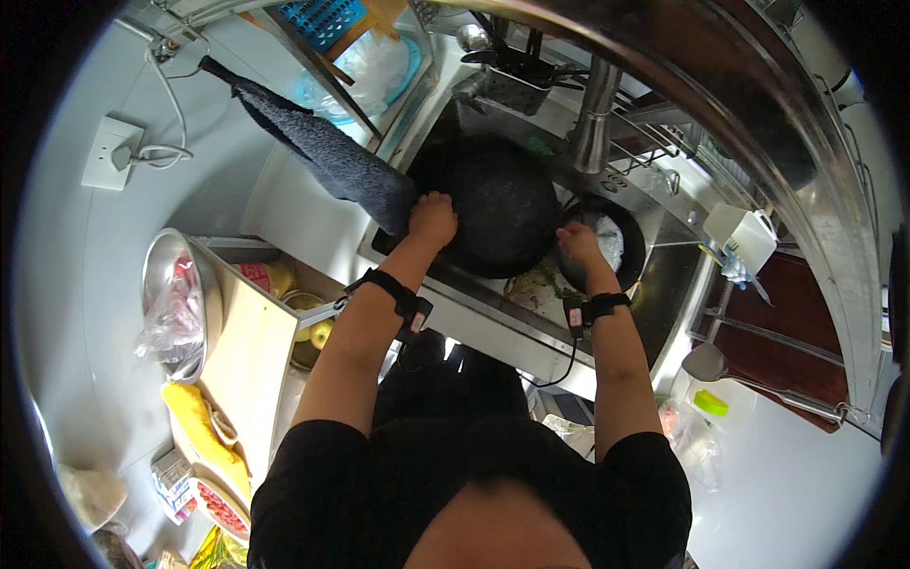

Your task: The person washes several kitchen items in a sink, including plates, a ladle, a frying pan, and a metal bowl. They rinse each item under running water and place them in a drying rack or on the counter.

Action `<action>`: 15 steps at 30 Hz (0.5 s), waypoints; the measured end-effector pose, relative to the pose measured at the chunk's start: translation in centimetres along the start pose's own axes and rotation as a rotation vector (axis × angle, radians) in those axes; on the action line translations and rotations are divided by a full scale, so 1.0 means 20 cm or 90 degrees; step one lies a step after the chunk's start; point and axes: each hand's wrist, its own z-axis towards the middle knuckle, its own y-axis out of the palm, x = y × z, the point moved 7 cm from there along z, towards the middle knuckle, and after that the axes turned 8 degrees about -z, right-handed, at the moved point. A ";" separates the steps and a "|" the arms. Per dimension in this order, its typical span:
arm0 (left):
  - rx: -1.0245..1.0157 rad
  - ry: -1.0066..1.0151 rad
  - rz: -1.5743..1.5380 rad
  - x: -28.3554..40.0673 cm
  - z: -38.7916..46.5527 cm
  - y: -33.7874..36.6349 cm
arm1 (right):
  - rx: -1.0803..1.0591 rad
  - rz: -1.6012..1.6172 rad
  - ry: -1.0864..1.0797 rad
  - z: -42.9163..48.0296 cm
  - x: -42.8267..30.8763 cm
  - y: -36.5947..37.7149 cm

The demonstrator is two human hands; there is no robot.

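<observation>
A large dark wok [498, 206] lies in the sink in front of me. My left hand [434, 219] is closed at the wok's left rim, beside the lower end of a hanging grey towel [334, 156]; its fingertips are hidden, so I cannot tell whether it grips the rim or the towel. My right hand [579, 242] has its fingers curled between the wok and a smaller dark pan [631, 227] with something pale and shiny inside. What the right fingers hold, if anything, is not clear. Green leafy scraps [530, 284] lie below the wok.
A metal faucet [596, 121] stands behind the wok, near a rack of dark utensils [515, 71]. An open drawer [249, 306] and a steel bowl with a plastic bag [213, 313] are at left. A ladle [705, 363] and brown board [789, 320] are at right.
</observation>
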 end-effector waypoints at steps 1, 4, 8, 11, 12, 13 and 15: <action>-0.030 -0.015 0.032 -0.03 -0.04 0.00 | -0.025 0.002 -0.046 -0.02 -0.07 0.06; -0.068 -0.048 0.071 -0.10 -0.16 0.01 | -0.075 0.028 -0.142 -0.14 -0.30 0.16; -0.108 -0.059 0.072 -0.17 -0.24 0.03 | -0.139 0.129 -0.046 -0.26 -0.41 0.21; -0.274 -0.063 0.165 -0.21 -0.27 0.06 | -0.110 0.135 -0.103 -0.34 -0.50 0.19; -0.329 -0.056 0.200 -0.21 -0.28 0.06 | -0.105 0.144 -0.130 -0.37 -0.53 0.19; -0.345 -0.059 0.175 -0.21 -0.27 0.04 | -0.103 0.168 -0.170 -0.41 -0.57 0.19; -0.389 -0.049 0.117 -0.19 -0.25 0.02 | -0.096 0.154 -0.188 -0.48 -0.61 0.19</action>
